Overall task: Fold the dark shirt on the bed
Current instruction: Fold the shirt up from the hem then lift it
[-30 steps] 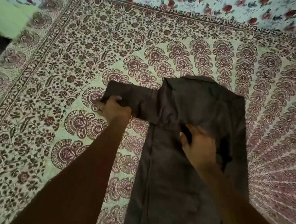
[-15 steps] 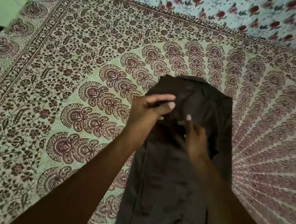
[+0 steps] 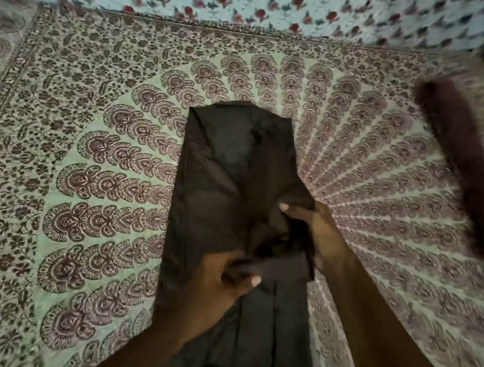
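The dark shirt [image 3: 223,182] lies lengthwise on the patterned bed [image 3: 88,149] as a long narrow strip, its sides folded in. My left hand [image 3: 219,287] grips a folded sleeve end low on the shirt's middle, thumb on top. My right hand [image 3: 314,234] holds the shirt's right edge beside it, thumb pressed onto the cloth and fingers tucked under a fold. The lower shirt runs out of the frame between my forearms.
A dark maroon bolster or rolled cloth [image 3: 460,158] lies at the right side of the bed. A rose-print sheet [image 3: 247,3] covers the far end. The bedspread's border runs along the left [image 3: 10,87].
The left sleeve, stretched out to the left a second ago, now lies folded across the shirt. My left hand has carried it down to the shirt's middle; my right hand shifted to the right edge.
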Demonstrator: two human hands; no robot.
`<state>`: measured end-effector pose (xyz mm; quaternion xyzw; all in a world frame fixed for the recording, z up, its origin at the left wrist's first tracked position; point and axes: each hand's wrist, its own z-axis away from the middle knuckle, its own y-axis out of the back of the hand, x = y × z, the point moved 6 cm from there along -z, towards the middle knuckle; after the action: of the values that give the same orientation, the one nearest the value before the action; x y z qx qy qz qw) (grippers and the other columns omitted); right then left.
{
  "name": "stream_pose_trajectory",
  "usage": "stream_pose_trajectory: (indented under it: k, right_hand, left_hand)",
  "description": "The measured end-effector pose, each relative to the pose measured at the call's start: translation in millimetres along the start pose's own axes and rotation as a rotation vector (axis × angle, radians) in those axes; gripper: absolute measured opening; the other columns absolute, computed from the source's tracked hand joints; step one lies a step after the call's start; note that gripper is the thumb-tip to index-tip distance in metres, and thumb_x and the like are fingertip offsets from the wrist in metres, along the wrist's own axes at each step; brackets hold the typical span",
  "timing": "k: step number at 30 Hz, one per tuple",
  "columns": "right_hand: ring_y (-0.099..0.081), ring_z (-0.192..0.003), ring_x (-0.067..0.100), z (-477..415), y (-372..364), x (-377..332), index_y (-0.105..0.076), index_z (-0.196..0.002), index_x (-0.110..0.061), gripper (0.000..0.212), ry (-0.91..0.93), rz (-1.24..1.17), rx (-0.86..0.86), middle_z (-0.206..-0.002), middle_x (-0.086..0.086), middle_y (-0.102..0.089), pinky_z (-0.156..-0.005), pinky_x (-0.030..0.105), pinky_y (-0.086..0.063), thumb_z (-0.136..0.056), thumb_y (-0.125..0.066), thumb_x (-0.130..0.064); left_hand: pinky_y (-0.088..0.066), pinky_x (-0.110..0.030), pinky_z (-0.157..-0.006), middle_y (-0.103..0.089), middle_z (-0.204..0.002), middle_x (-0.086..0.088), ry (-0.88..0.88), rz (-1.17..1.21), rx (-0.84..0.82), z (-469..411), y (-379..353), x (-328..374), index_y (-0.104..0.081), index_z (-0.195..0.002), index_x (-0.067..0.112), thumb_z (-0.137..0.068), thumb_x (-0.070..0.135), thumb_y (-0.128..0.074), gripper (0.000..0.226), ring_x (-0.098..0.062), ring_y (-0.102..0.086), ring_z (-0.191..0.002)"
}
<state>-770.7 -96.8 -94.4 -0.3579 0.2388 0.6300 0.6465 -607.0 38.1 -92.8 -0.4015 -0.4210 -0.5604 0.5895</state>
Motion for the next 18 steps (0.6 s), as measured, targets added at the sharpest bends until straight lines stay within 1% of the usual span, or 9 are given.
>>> stream_pose_trajectory:
  k: [3, 5, 7, 9, 10, 12, 15, 16, 18]
  right_hand:
    - [-0.073, -0.104, 0.043, 23, 23, 21, -0.073, -0.114, 0.005, 0.029, 0.032, 0.037, 0.041, -0.111, 0.024, -0.075, -0.095, 0.049, -0.059, -0.085, -0.074, 0.001]
    - [-0.072, -0.106, 0.041, 36, 37, 36, -0.071, -0.118, 0.007, 0.031, 0.030, -0.013, 0.074, -0.115, 0.026, -0.074, -0.091, 0.045, -0.060, -0.088, -0.071, 0.002]
    - [-0.073, -0.103, 0.036, 48, 45, 53, -0.068, -0.121, 0.007, 0.031, 0.021, -0.097, 0.054, -0.117, 0.025, -0.073, -0.088, 0.039, -0.061, -0.091, -0.068, 0.002]
    - [-0.075, -0.097, 0.030, 53, 51, 75, -0.069, -0.121, 0.006, 0.028, -0.024, -0.118, 0.063, -0.116, 0.023, -0.074, -0.085, 0.036, -0.062, -0.094, -0.065, 0.001]
    - [-0.076, -0.093, 0.029, 54, 53, 84, -0.069, -0.120, 0.005, 0.026, -0.045, -0.105, 0.091, -0.115, 0.023, -0.074, -0.084, 0.035, -0.063, -0.095, -0.064, 0.002]
    - [-0.075, -0.096, 0.032, 53, 61, 101, -0.069, -0.118, 0.006, 0.023, -0.066, -0.069, 0.164, -0.114, 0.025, -0.074, -0.082, 0.035, -0.063, -0.096, -0.062, 0.005]
    - [-0.074, -0.101, 0.036, 53, 67, 118, -0.073, -0.103, 0.000, 0.019, -0.085, -0.047, 0.236, -0.104, 0.020, -0.076, -0.089, 0.042, -0.061, -0.094, -0.061, 0.010]
    - [-0.074, -0.096, 0.033, 54, 67, 121, -0.074, -0.096, -0.005, 0.020, -0.093, -0.015, 0.250, -0.099, 0.017, -0.077, -0.091, 0.045, -0.061, -0.094, -0.062, 0.010]
    - [-0.075, -0.087, 0.030, 56, 70, 133, -0.073, -0.089, -0.016, 0.019, -0.140, 0.098, 0.270, -0.093, 0.011, -0.077, -0.085, 0.051, -0.062, -0.094, -0.067, 0.002]
  left_hand:
    - [-0.052, -0.017, -0.085, -0.061, -0.111, -0.001, -0.066, -0.144, 0.000, 31, -16, -11, -0.081, -0.087, 0.032, -0.069, 0.017, -0.083, 0.023, -0.011, -0.065, -0.110]
    - [-0.052, -0.016, -0.087, -0.055, -0.120, -0.003, -0.001, -0.166, 0.014, 46, -21, -22, -0.081, -0.084, 0.038, -0.063, 0.019, -0.082, 0.028, -0.004, -0.060, -0.116]
    - [-0.051, -0.014, -0.086, -0.062, -0.120, -0.003, 0.104, -0.067, 0.015, 58, -27, -36, -0.082, -0.078, 0.040, -0.063, 0.012, -0.082, 0.031, 0.003, -0.062, -0.114]
    - [-0.048, -0.012, -0.085, -0.077, -0.105, 0.006, 0.183, 0.005, 0.010, 67, -33, -51, -0.082, -0.073, 0.038, -0.067, -0.009, -0.083, 0.048, 0.004, -0.064, -0.113]
    - [-0.046, -0.011, -0.088, -0.079, -0.098, 0.013, 0.194, -0.002, 0.016, 71, -35, -58, -0.082, -0.072, 0.037, -0.068, -0.019, -0.079, 0.056, 0.005, -0.064, -0.114]
    - [-0.046, -0.010, -0.092, -0.079, -0.096, 0.011, 0.198, 0.000, 0.036, 80, -37, -70, -0.083, -0.071, 0.032, -0.063, -0.030, -0.073, 0.064, 0.008, -0.065, -0.113]
    - [-0.055, -0.022, -0.094, -0.070, -0.124, -0.001, 0.217, 0.024, 0.072, 95, -39, -78, -0.084, -0.072, 0.024, -0.052, -0.026, -0.073, 0.056, -0.004, -0.070, -0.110]
    - [-0.056, -0.021, -0.088, -0.067, -0.129, -0.001, 0.247, 0.013, 0.081, 98, -40, -80, -0.084, -0.073, 0.025, -0.048, -0.017, -0.069, 0.051, -0.005, -0.070, -0.108]
    - [-0.050, -0.014, -0.058, -0.063, -0.126, 0.002, 0.325, 0.051, 0.093, 105, -40, -89, -0.082, -0.072, 0.022, -0.044, -0.006, -0.052, 0.049, 0.001, -0.072, -0.085]
